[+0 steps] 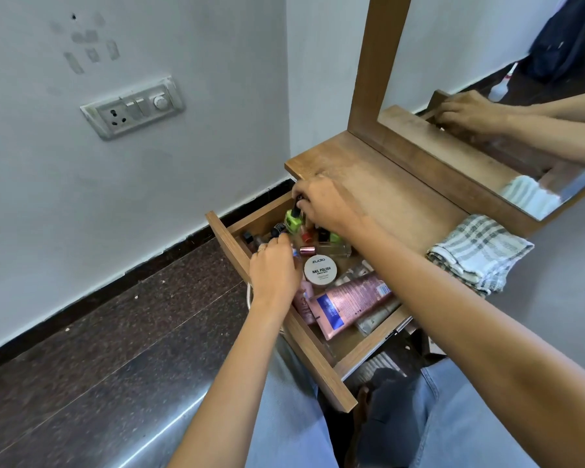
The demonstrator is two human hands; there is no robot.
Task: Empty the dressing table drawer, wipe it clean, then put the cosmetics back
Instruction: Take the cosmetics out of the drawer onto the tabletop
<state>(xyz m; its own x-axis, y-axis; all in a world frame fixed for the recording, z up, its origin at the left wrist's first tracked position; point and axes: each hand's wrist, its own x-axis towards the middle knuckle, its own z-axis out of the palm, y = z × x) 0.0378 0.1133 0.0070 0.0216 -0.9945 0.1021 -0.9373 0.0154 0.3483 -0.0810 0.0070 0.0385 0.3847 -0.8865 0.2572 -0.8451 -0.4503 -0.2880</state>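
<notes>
The wooden drawer point(286, 336) stands pulled out under the dressing table top point(379, 184). It holds several nail polish bottles, a round white tub of nail polish wipes point(320, 270), a pink tube point(348, 304) and a small pink bottle point(303, 304). My right hand point(325, 204) reaches into the drawer's far end and pinches the black cap of a green nail polish bottle point(293, 220). My left hand point(273, 268) curls its fingers around small bottles at the drawer's left side; what it grips is mostly hidden.
A folded checked cloth point(480, 253) lies on the right end of the table top. A wood-framed mirror point(487, 96) stands behind it. A wall switchboard point(132, 108) is on the left. Dark stone floor point(98, 332) lies beside the drawer; my knees sit below it.
</notes>
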